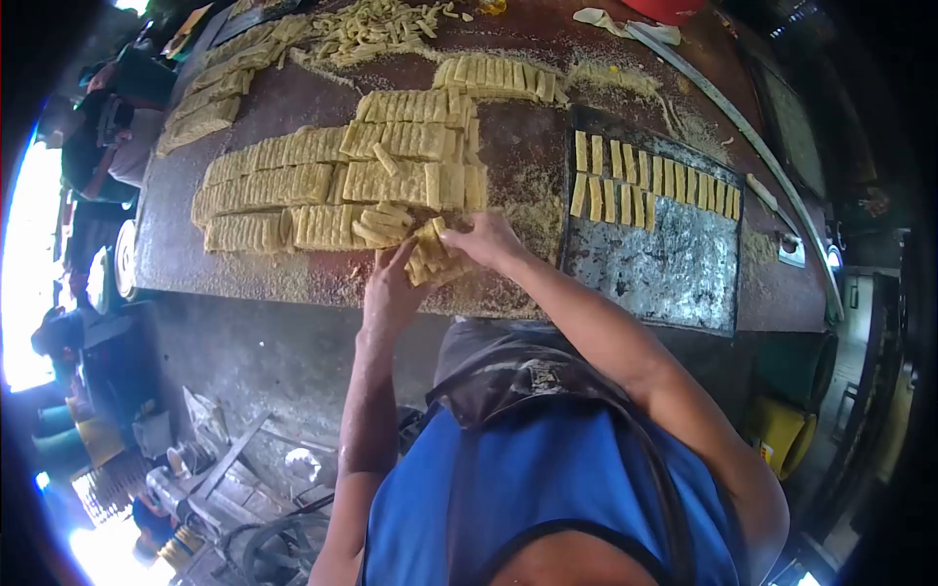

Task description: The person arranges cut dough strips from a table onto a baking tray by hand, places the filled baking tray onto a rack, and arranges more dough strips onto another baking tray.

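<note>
Near the table's front edge, my left hand (393, 285) and my right hand (486, 241) close from both sides around a small bunch of dough sticks (427, 262). The sticks look pale yellow and crumb-coated. Just beyond my left hand, a few loose sticks (381, 225) lie in a small heap. Rows of packed dough sticks (322, 181) stretch behind and to the left, with one stick lying crosswise on top. To the right lies a dark metal baking tray (664, 269); two rows of separate sticks (625, 181) fill its far part.
Crumbs cover much of the brown table (528, 146). At the back sits a pile of dough scraps (376, 27), with a red container (664, 10) at the far edge. A long metal strip (728, 112) runs along the right. Another person (112, 137) stands at the left.
</note>
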Tool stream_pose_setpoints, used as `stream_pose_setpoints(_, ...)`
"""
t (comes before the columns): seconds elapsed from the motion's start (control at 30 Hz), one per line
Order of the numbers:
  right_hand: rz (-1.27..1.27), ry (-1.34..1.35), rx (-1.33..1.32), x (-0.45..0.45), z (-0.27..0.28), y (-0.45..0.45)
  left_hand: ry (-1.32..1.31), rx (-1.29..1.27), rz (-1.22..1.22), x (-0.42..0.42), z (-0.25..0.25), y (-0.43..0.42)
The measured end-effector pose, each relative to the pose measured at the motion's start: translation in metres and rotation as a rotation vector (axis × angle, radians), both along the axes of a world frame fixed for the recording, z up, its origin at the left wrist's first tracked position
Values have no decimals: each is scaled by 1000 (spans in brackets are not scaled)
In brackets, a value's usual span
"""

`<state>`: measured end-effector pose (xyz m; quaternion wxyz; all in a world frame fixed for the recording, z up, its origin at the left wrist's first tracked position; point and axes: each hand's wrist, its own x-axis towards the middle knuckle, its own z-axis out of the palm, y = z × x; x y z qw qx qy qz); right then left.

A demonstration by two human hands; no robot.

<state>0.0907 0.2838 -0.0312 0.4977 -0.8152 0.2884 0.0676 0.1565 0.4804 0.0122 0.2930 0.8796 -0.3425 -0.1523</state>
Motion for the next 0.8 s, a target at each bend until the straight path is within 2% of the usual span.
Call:
stream_pose_setpoints(0.03, -86, 43, -42, 6, 2, 5, 12, -13, -8, 0, -5, 0)
stream_pose_setpoints(0.07, -40, 155, 108, 13, 0, 1, 23, 9, 13, 0, -8, 1)
stream_pose_setpoints(0.1, -49, 159, 96, 16, -9, 5, 30, 30, 35, -1, -9, -1)
stream_pose_setpoints(0.17, 5, 107, -75, 22, -33, 11, 18, -19, 27, -4, -9, -3)
stream_pose_setpoints(0.27, 84, 231, -81, 25, 8, 12, -81, -100, 51, -11, -16, -4)
stream_pose_setpoints(0.33, 124, 290, -80, 21, 9, 7, -50, -125, 52, -12, -18, -2)
stream_pose_setpoints(0.4, 38, 69, 302, 9, -4, -10, -27, -146, 55, -12, -18, -1)
stream_pose_setpoints(0.5, 54, -5, 354, 0, -8, -18, -93, -172, 14, -15, -21, -2)
stream_pose_setpoints(0.53, 47, 173, 293, 6, 38, -8, -91, -160, 29, -16, -22, -3)
stream_pose_setpoints(0.57, 43, 169, 297, 9, 34, -2, -90, -148, 42, -17, -22, -3)
stream_pose_setpoints(0.63, 87, 105, -11, 13, 15, 4, -115, -160, 36, -18, -21, -4)
stream_pose_setpoints(0.7, 127, 110, 72, 11, 0, -11, -142, -176, 42, -20, -22, -5)
stream_pose_setpoints(0.77, 80, -49, 408, -6, 12, -21, -114, -246, 82, -23, -34, -5)
stream_pose_setpoints(0.8, 33, -116, 450, -11, 9, -22, -190, -227, 76, -24, -31, -8)
